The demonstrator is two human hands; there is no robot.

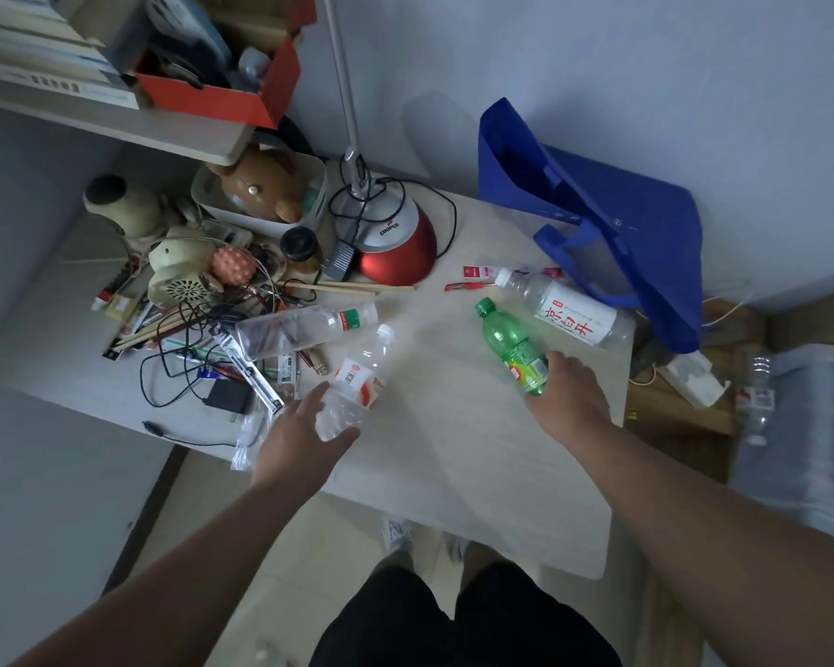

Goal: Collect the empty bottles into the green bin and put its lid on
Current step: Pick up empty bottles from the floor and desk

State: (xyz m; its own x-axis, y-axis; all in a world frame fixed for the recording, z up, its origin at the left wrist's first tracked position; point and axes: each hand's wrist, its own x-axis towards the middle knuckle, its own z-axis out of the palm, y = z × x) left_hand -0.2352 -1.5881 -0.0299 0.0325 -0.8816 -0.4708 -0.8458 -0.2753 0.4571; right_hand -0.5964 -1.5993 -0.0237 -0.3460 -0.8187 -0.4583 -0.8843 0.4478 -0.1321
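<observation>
Here, the left hand (304, 435) holds the bottom end of a clear bottle with a red and white label (357, 377), with the thumb on one side and the fingers on the other. The bottle's white cap points away from the hand, and it looks empty. The right hand (569, 392) grips the bottom end of a green bottle (511, 349) with its fingers curled under it. The green cap points up and away from the hand, and nothing shows inside the bottle. Both bottles are over the pale table (453, 450). Just past the left hand lies another clear bottle with a green and red label (309, 324), on its side and empty. Just past the right hand lies a bigger clear bottle with a white label and red writing (564, 312), also on its side. Behind that one, well past the right hand, a blue bag (598, 223) sits open, but I cannot tell what is in it. Far past the left hand, a white tray (316, 185) holds a brown bear-shaped thing (261, 185). Above it, on a shelf, a red box (222, 98) is full of dark things that are too blurry to name. Out to the right of the right hand, off the table, one more clear bottle (757, 392) lies lower down.
</observation>
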